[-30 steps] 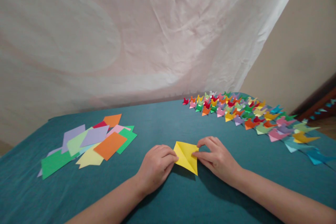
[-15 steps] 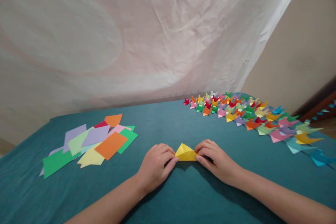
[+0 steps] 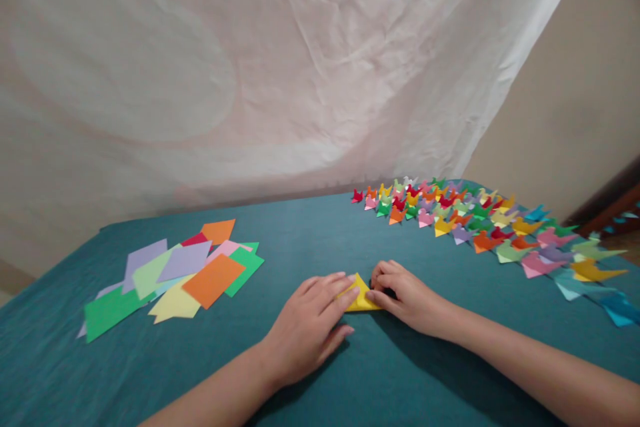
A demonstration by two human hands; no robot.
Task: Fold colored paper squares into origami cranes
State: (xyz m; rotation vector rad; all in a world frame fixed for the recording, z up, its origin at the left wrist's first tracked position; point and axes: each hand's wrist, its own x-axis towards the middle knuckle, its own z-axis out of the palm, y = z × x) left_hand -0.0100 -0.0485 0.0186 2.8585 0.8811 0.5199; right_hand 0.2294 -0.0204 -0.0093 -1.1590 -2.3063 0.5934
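At lower centre, the left hand (image 3: 313, 320), thumb and fingers apart, lies over the yellow paper (image 3: 364, 304), which the right hand (image 3: 410, 295) touches, whether pinching cannot be told.

I see yellow paper (image 3: 363, 303) folded into a small triangle on the counter (image 3: 310, 233), peak pointing away, straight edge facing me; the left fingers (image 3: 344, 296) hide its left part from my view.
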